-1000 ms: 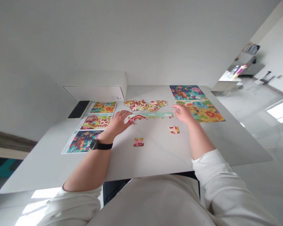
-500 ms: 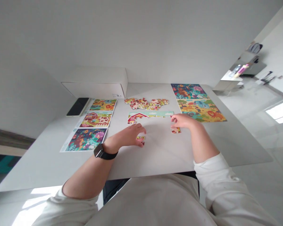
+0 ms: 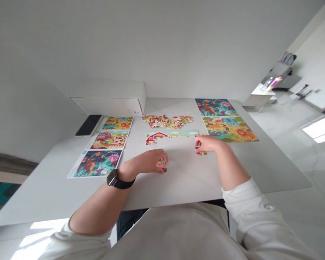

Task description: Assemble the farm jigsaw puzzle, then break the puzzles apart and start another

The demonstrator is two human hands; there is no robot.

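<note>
Left hand curls its fingers around one puzzle piece, right hand over another piece; I cannot tell if either grips. Pick-up seems underway, needing edge pinches.

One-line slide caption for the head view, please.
Left hand at one piece, right hand at another, near the partly built puzzle.

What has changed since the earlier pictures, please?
The left hand drew back from the long red-and-pale-green puzzle strip and now curls around the small yellow-and-red puzzle piece. The right hand drew back too, to the small brown-and-cream piece. The strip stayed.
</note>
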